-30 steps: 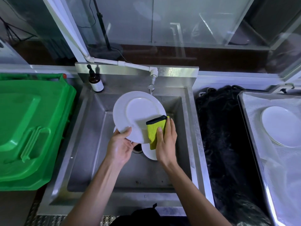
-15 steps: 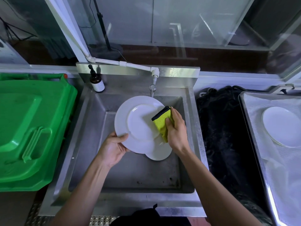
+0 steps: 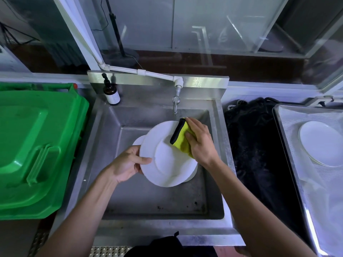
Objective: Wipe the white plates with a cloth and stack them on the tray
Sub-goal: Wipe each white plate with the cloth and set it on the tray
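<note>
Over the steel sink (image 3: 104,164), my left hand (image 3: 128,164) grips the left rim of a white plate (image 3: 167,164), thumb on its face. My right hand (image 3: 201,143) holds a yellow cloth with a black edge (image 3: 181,140) pressed against the plate's upper right. More white plates lie beneath it in the sink, one edge showing at the left (image 3: 138,141) and one at the lower right (image 3: 193,175). A stack of white plates (image 3: 323,143) rests on the cloth-lined tray (image 3: 289,164) at the right.
A green bin lid (image 3: 37,149) fills the left side. A brown soap bottle (image 3: 111,91) stands at the sink's back left and the tap (image 3: 176,102) hangs over the basin. A black cloth (image 3: 254,149) lies between sink and tray.
My right hand has carried the cloth from the plate's lower right edge up to its upper right. The plate has shifted and turned in my left hand.
</note>
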